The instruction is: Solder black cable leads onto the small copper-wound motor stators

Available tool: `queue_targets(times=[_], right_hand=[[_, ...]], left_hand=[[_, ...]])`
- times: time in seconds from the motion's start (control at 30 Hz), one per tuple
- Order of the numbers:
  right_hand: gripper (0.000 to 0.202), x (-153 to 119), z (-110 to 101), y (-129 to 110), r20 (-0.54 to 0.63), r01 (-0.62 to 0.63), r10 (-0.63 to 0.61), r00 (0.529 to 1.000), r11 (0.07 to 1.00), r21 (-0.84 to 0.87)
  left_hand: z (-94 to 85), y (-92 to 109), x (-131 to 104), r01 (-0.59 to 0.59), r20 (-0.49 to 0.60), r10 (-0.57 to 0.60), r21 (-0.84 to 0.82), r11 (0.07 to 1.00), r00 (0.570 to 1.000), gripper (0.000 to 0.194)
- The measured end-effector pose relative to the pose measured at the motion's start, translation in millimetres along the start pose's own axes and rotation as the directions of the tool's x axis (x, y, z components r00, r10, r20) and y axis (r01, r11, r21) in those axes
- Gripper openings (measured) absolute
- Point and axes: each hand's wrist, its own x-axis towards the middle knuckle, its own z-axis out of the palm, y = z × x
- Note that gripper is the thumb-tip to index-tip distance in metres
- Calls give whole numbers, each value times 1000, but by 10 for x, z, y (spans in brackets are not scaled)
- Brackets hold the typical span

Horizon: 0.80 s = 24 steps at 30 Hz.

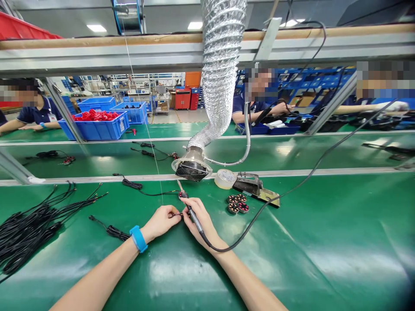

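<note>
My left hand (164, 221), with a blue band at its wrist, is pinched on a thin dark wire (176, 214). In my right hand (201, 218) lies a soldering iron (194, 218), its tip pointing up and away. The right fingertips meet the other end of the wire, where a small dark part is mostly hidden. Just beyond them, a small copper-wound coil (183, 195) joins a black cable (132, 185). Another bundled cable (116, 232) lies beside my left wrist. Thin solder wire (157, 162) hangs down from a spool (127, 17) towards the left hand.
A fume-extraction duct (223, 65) hangs ahead, its fan (192, 170) low over the bench. Right of it are a tape roll (225, 178), a tape dispenser (251, 185) and several coils (238, 204). Black cables (29, 229) pile up left. The iron's cord (279, 199) crosses the right side. Co-workers sit opposite.
</note>
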Motion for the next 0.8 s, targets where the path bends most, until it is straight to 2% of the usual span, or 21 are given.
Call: queue_targets(times=[0.17,0.43,0.67,0.8], right_hand=[[47,-50,-31,-24,-25,-50,51,998,999,21],[47,-74,-6,-4,-18,-13,12,1000,1000,-26],[52,-118,-11,5,85,102,-87,993,975,-198],[56,-108,3,-32,79,120,-106,991,972,-201]], left_hand=[[-14,2,-18,26,36,-27,21,999,999,29],[-13,110,-50,201,112,-180,-215,956,977,38],[0,128,-37,208,131,-176,-292,934,976,42],[27,123,-35,183,64,-173,-265,947,983,40]])
